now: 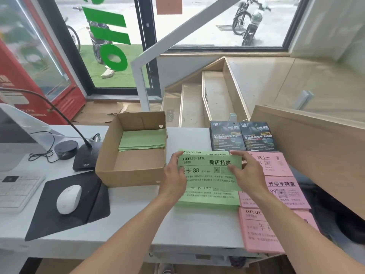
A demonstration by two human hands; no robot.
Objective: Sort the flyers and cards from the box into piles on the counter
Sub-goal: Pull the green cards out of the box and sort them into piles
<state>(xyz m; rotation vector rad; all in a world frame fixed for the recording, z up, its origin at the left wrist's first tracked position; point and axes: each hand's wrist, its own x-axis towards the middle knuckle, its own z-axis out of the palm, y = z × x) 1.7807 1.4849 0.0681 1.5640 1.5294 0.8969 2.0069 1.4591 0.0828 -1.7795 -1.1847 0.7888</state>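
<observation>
1. Counter (128, 220) — grey-white top carrying everything listed; its right edge runs close under the pink stacks at 4 o'clock, so a nudge there could tip cards off

2. Box (110, 167) — open cardboard, at 10 o'clock from the hands; green flyers in box (144, 140) lie against its far wall, not yet sorted; risk: reaching back in may drag the box into the green pile just beside it

3. Pink card piles (276, 196) — three stacks at 3 to 5 o'clock of the hands, touching the green pile's right side; risk: the right forearm lies over them and could shear the tops askew

4. Green pile (207, 200) — under the hands, layers offset, differing headlines showing; risk: two print runs may be getting merged into one stack

5. Black flyers (244, 136) — two stacks side by side at 12 o'clock, apart from the hands

6. Held green flyer (209, 165) — gripped at both short edges above the green pile; risk: thin paper may bow or land crooked

7. Left hand (174, 175) — fingers curled, pinching the flyer's left edge

8. Right hand (247, 173) — fingers closed on its right edge
</observation>
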